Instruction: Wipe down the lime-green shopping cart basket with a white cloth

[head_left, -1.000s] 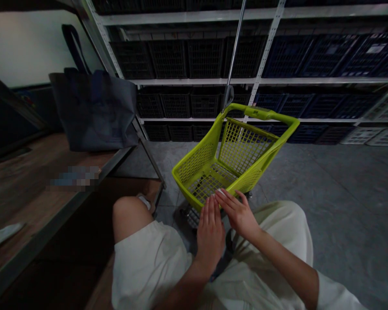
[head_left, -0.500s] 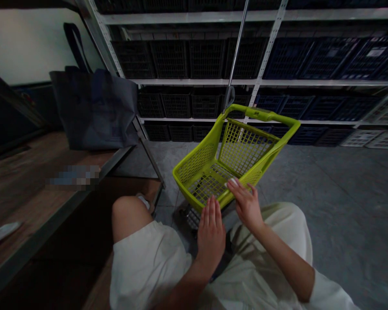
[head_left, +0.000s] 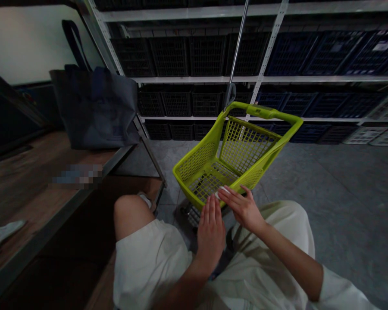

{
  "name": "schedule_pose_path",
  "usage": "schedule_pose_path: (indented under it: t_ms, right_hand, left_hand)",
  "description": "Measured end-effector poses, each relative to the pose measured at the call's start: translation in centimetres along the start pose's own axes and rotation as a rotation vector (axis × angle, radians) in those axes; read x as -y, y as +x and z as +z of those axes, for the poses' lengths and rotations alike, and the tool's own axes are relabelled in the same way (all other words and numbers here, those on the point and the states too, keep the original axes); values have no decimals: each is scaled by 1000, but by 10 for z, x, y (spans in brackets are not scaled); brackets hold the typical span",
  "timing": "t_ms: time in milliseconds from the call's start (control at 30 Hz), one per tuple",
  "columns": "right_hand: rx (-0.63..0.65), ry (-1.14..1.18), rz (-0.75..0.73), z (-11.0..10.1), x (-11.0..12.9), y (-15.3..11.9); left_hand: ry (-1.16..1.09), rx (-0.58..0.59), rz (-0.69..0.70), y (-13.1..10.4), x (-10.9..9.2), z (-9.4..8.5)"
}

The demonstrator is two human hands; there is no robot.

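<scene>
A yellow-green plastic shopping cart [head_left: 197, 168] stands in front of my knees, its basket showing nothing inside. My left hand [head_left: 211, 228] lies at the basket's near edge, fingers straight and side by side, with nothing visible in it. Against the near right rim is my right hand [head_left: 242, 209], its fingers over a small white cloth or wipe [head_left: 223, 190] that shows at the fingertips. The fingertips of both hands are close together at the near corner of the basket.
At the left, a brown shelf board [head_left: 35, 193] bears a dark grey tote bag [head_left: 97, 112] and a white cloth item [head_left: 3, 234]. Behind the cart, a white metal rack [head_left: 194, 80] holds several dark crates [head_left: 207, 56]. A metal pole [head_left: 239, 43] rises beside the cart.
My right hand has slid the white piece along the rim, down and to the left, closer to my left hand. My left hand has hardly moved.
</scene>
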State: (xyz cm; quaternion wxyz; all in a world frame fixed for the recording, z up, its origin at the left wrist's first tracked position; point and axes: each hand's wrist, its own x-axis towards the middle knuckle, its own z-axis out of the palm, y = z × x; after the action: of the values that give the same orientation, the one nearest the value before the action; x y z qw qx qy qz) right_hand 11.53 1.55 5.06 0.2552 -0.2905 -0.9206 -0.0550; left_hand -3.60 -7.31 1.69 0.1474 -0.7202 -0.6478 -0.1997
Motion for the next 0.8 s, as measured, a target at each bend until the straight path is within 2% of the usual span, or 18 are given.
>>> schedule_pose_path:
  t_ms: [67, 167, 233, 267, 300, 367, 500, 567, 667, 800]
  right_hand:
    - [-11, -46, 32, -7, -33, -2]
    - [-117, -145, 197, -16, -87, -5]
    - [-190, -188, 308, -17, -106, -5]
    - [-208, -197, 349, -16, -106, -4]
    - [-210, -198, 371, -13, -100, -3]
    - [-183, -167, 358, -5, -70, -1]
    - [-66, -19, 179, 8, 8, 2]
    - [-30, 33, 137, 10, 30, 1]
    - [-7, 60, 122, 8, 36, 1]
    - [6, 30, 66, 6, 23, -2]
  left_hand:
    - [-8, 5, -4, 0, 0, 1]
    - [-5, 23, 3, 0, 0, 0]
    - [1, 28, 13, 1, -1, -1]
    - [1, 27, 15, 1, -1, -1]
    - [-2, 22, 15, 1, -2, -1]
    - [-15, 11, 11, 1, -2, -1]
    - [-43, -11, 1, 0, -2, 1]
    - [-45, -12, -6, 0, -2, 1]
    - [-32, -7, -7, 0, -1, 1]
    - [-4, -16, 3, 0, -1, 0]
